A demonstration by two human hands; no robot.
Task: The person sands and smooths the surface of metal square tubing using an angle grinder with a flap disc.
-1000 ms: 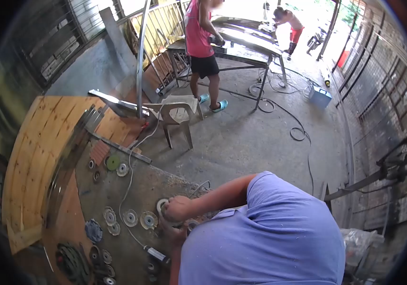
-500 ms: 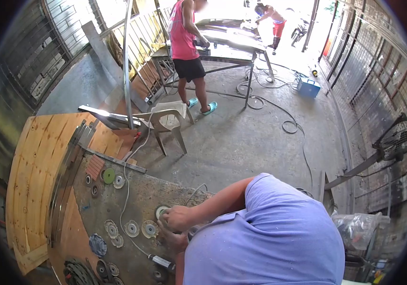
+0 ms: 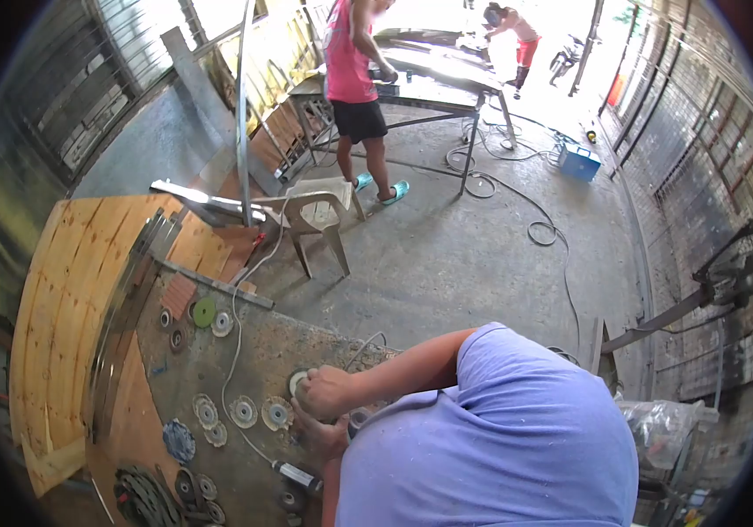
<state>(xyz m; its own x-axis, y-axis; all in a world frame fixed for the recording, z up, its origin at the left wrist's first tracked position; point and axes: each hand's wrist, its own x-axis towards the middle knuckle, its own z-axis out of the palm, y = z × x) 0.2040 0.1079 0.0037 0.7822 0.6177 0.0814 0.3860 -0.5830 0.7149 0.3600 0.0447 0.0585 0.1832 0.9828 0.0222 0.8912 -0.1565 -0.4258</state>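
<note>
My right hand (image 3: 328,393) is closed, its fingers at the edge of a round disc with a pale centre (image 3: 299,381) on the worn bench (image 3: 262,351). Just below it, my left hand (image 3: 324,434) is curled close against the right; what lies in its fingers is hidden. A round dark part (image 3: 360,419) shows between the forearm and the lilac shirt (image 3: 490,430). Left of the hands lie a flap disc (image 3: 277,413) and another disc (image 3: 243,411). A labelled white tube (image 3: 295,475) rests nearer the front.
A green disc (image 3: 204,312) and a grey cable (image 3: 234,351) are on the bench, beside wooden boards (image 3: 78,307). Beyond stand a plastic chair (image 3: 319,215) and a person in pink (image 3: 354,79) at a metal table (image 3: 429,104). A blue box (image 3: 579,162) sits on the floor.
The whole view has shifted slightly. My hands stay together by the disc, with small finger movements. The person in pink remains at the table.
</note>
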